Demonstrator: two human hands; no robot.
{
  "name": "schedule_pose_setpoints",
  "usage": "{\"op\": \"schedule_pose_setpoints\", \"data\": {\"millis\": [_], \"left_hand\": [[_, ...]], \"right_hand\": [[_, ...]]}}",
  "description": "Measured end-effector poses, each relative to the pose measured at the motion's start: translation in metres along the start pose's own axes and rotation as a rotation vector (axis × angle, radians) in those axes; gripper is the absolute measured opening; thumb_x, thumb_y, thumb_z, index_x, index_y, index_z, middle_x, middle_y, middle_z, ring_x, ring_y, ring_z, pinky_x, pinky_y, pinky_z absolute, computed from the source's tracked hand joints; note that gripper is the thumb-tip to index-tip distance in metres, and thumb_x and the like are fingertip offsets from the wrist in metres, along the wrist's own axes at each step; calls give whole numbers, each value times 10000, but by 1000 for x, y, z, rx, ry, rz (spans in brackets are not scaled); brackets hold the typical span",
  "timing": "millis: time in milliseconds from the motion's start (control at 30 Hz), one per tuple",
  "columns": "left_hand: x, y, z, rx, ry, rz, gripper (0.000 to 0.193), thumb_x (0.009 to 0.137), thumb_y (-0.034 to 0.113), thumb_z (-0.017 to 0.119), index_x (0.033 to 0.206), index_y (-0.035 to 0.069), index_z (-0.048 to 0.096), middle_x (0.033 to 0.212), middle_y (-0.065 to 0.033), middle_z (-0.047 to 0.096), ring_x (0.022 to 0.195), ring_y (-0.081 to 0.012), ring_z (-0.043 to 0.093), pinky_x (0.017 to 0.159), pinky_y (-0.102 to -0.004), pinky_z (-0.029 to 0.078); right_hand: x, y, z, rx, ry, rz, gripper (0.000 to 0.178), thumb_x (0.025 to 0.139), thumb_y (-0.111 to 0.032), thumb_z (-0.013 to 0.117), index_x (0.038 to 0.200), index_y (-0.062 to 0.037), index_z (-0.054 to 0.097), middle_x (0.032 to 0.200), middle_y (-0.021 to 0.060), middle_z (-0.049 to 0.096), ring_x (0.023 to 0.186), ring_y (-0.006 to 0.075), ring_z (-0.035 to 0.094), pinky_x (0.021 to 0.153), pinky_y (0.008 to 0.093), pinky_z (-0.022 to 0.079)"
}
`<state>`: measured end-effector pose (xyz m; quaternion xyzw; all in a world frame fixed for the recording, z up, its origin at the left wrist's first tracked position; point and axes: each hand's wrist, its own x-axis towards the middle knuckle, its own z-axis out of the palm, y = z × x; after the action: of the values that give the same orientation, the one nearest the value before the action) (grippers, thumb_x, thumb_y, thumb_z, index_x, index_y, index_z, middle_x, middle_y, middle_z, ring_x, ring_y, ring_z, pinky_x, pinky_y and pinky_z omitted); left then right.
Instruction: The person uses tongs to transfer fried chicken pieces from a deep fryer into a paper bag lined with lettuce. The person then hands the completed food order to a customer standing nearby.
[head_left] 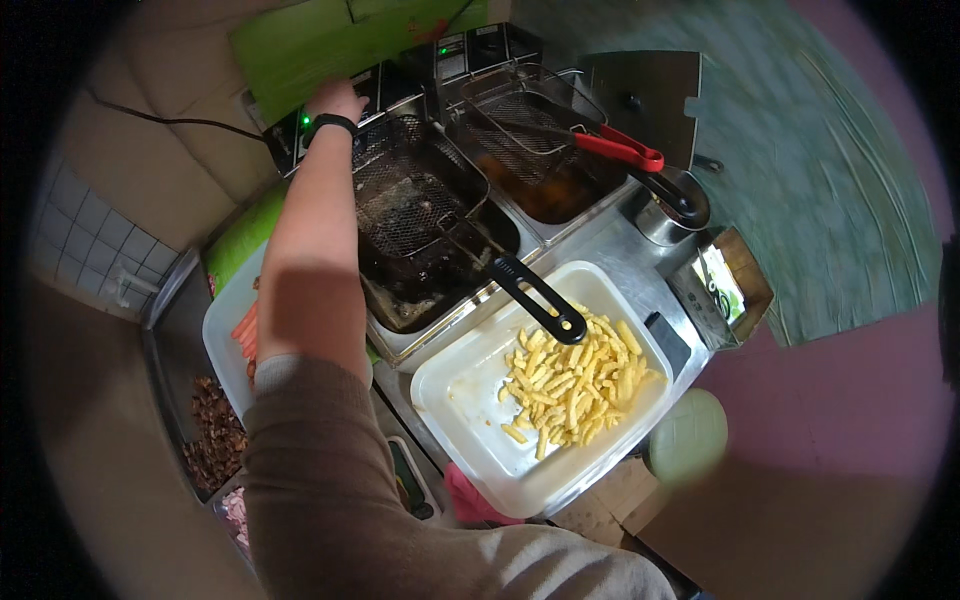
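My left hand [336, 100], with a black band [330, 125] at the wrist, reaches to the control box [287, 140] at the back of the left deep fryer. Its fingers are mostly hidden, so their grip and what they touch do not show. A fryer basket [400, 200] sits in that fryer's dark vat, empty as far as I can see. Its black handle [530, 290] sticks out over a white tub [470, 370]. Pale yellow French fries [575, 385] lie heaped in the tub. My right hand is out of view.
In the right fryer, a second basket [505, 110] rests above brown oil [550, 195], with red-handled tongs [620, 150] across it. A metal pot [662, 222] and an open box [735, 285] stand to the right. Sausages [246, 330] and brown pieces [212, 435] are at left.
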<state>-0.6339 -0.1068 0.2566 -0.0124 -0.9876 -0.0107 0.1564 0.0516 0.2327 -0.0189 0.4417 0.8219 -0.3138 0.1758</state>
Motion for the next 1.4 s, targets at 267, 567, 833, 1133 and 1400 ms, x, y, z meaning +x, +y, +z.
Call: {"op": "schedule_pose_setpoints", "data": {"millis": [267, 567, 833, 1133, 1400], "left_hand": [[-21, 12, -8, -51, 130, -12, 558, 741, 508, 543, 1021, 26, 577, 1076, -206, 540, 956, -354, 532, 802, -436, 440], [-150, 154, -148, -321, 723, 529, 351, 799, 322, 577, 1025, 54, 582, 996, -160, 534, 937, -313, 483, 822, -391, 386], [-345, 290, -238, -774, 648, 985, 238, 811, 151, 574, 1019, 37, 563, 985, -107, 512, 946, -265, 479, 835, -352, 375], [-702, 443, -261, -1165, -114, 1666, 238, 673, 96, 627, 898, 32, 581, 895, -117, 528, 885, -283, 486, 792, -374, 392], [-1034, 449, -249, -1378, -899, 2256, 498, 734, 247, 576, 1175, 47, 460, 1175, -178, 445, 1090, -328, 419, 945, -405, 327]], "right_hand": [[-63, 123, -28, -73, -27, 256, 279, 841, -225, 451, 1063, -123, 585, 1121, 91, 553, 1001, 253, 550, 810, 363, 473], [-259, 381, -4, -450, -417, 842, 264, 849, -218, 451, 1050, -133, 600, 1119, 85, 559, 998, 246, 556, 806, 358, 479], [-357, 438, -4, 23, 486, 1304, 309, 786, -326, 552, 981, -88, 586, 964, 130, 598, 945, 291, 550, 809, 391, 431], [-403, 547, 39, 312, 1200, 1111, 379, 782, -204, 556, 1112, -24, 513, 1082, 182, 539, 1017, 335, 483, 882, 382, 383], [-350, 454, -50, 2037, 1196, 336, 426, 889, -355, 440, 1214, -79, 443, 1230, 73, 465, 1125, 170, 431, 946, 320, 332]]}}
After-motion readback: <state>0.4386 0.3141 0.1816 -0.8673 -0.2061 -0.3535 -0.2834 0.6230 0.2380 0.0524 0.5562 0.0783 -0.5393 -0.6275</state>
